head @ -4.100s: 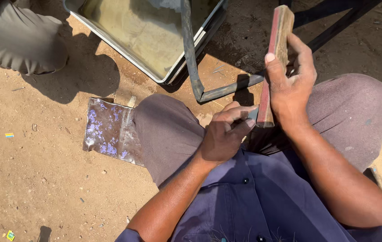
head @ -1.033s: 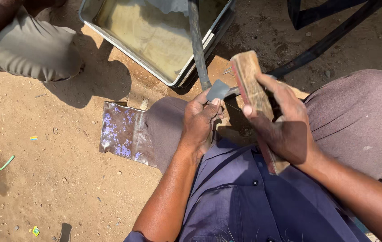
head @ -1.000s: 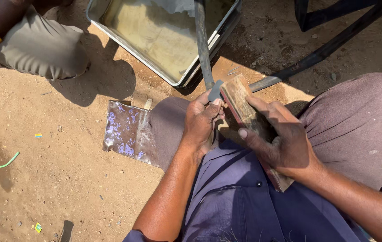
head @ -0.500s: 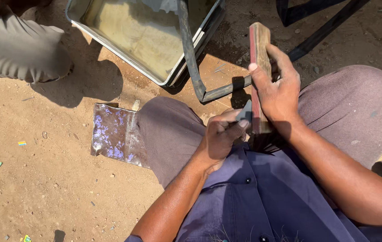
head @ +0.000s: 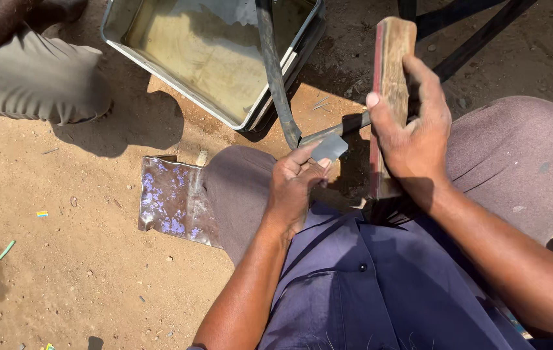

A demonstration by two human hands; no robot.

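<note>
another person's bent knee (head: pixel 43 78) at far left, shiny foil sheet (head: pixel 172 202) on the dirt by my leg, metal tray (head: pixel 211 58) ahead, my left hand (head: pixel 296 185) pinching a small grey metal piece (head: pixel 329 148) against the bent iron bar (head: pixel 276 78), my right hand (head: pixel 412 136) clenched around an upright wooden block (head: pixel 390 97)

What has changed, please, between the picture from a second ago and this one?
The right hand has swung the wooden block up from its low slant over the lap to stand nearly upright, away from the left hand. The left hand still pinches the small grey metal piece beside the metal bar. The tray and shiny sheet stay put.
</note>
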